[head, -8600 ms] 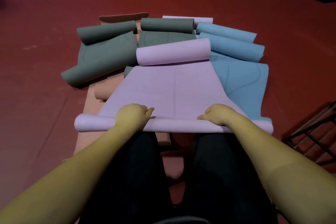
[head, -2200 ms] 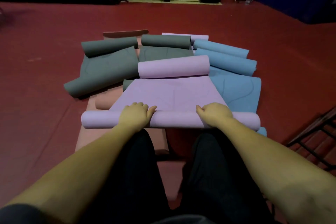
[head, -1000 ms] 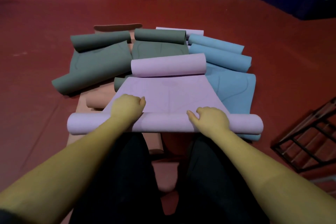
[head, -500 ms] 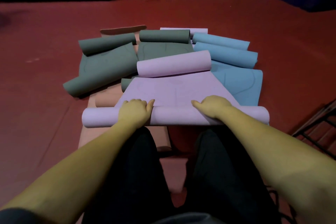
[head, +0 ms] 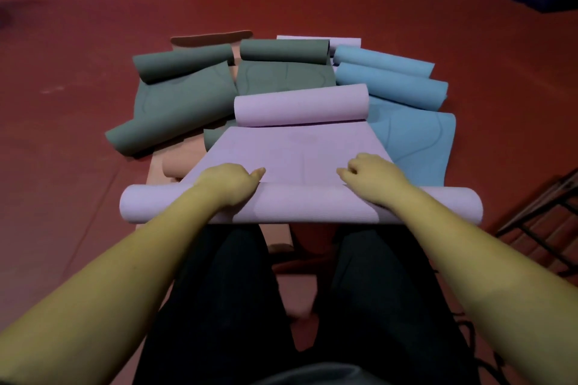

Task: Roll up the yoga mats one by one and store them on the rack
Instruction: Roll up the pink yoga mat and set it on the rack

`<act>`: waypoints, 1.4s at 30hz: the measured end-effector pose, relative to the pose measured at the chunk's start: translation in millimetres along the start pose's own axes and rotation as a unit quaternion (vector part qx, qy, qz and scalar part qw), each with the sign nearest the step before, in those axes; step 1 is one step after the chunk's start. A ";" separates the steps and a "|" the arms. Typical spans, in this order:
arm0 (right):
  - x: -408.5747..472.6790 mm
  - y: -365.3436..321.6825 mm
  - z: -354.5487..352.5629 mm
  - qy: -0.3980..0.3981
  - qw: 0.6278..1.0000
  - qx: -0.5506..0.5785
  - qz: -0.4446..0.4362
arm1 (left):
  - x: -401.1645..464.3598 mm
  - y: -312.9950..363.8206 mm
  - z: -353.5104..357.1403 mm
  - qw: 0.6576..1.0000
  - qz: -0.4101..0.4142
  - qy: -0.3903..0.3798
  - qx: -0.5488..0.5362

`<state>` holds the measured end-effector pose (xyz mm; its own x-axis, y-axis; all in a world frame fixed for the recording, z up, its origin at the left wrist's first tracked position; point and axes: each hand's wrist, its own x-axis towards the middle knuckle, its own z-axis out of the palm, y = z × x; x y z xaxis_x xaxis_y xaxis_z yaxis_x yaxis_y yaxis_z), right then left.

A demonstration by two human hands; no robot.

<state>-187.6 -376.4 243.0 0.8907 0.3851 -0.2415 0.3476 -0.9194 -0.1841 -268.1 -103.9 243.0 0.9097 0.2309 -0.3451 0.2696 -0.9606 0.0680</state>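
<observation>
A lilac yoga mat [head: 291,150] lies in front of me on a pile of mats. Its near end is wound into a thick roll [head: 300,205], and its far end curls up in a loose roll [head: 301,105]. My left hand [head: 226,183] lies over the near roll left of centre, fingers curled over its top onto the flat sheet. My right hand [head: 372,178] does the same right of centre. A black metal rack [head: 544,222] shows at the right edge.
Grey-green mats [head: 181,97] lie half unrolled at the left and back, blue mats [head: 403,97] at the right, salmon mats [head: 175,166] underneath. Red floor surrounds the pile. My dark-trousered legs are below the roll. Blue padding lines the far walls.
Since 8.6 s ago the near roll has grown thicker and the flat lilac stretch shorter. In the last second both hands shifted forward over the roll's top.
</observation>
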 end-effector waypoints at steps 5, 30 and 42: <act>-15.9 5.8 20.3 0.159 0.987 -0.001 -0.005 | 17.1 6.4 -10.5 0.994 0.002 -0.092 -0.060; 4.7 -7.3 22.1 0.082 0.992 -0.089 0.039 | -11.7 -1.2 49.3 0.974 0.039 0.220 -0.030; -4.2 -6.9 -5.3 -0.024 0.996 -0.071 0.051 | -17.7 8.3 18.0 0.983 0.002 0.182 -0.002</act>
<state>-192.1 -372.0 250.3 0.9097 0.2896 -0.2975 0.2971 -0.9546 -0.0206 -287.6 -118.7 232.8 0.9633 0.2680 0.0138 0.2663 -0.9611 0.0735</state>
